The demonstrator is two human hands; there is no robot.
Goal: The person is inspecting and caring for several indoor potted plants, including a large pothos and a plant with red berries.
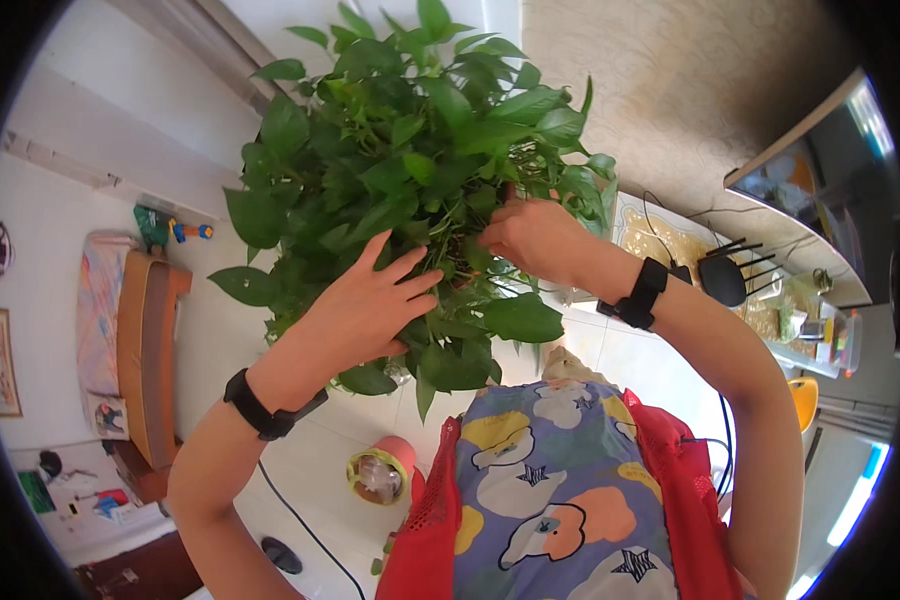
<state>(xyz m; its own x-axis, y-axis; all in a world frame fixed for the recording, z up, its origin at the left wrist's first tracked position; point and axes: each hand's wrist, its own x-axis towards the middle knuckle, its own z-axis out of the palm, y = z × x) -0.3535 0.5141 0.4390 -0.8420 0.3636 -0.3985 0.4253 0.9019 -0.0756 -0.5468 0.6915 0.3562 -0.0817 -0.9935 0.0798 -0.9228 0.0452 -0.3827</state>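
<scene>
A large, bushy pothos plant (390, 165) with broad green leaves fills the top middle of the head view. My left hand (371, 304) lies over its near left leaves, fingers spread and pointing into the foliage, holding nothing that shows. At the plant's right side, my right hand (532, 232) reaches in among the stems with its fingers bent together. Leaves hide those fingertips, so whether they pinch a stem cannot be told. Thin stems and a dark patch show between the two hands. Each wrist wears a black strap. The plant's pot is hidden.
A white cabinet (630, 202) with a patterned top stands right of the plant, bearing a black router (724, 277). Above it is a television (817, 180). A pink waste bin (394, 457) stands on the tiled floor. A wooden-framed sofa (146, 360) is at left; a black cable runs below my left arm.
</scene>
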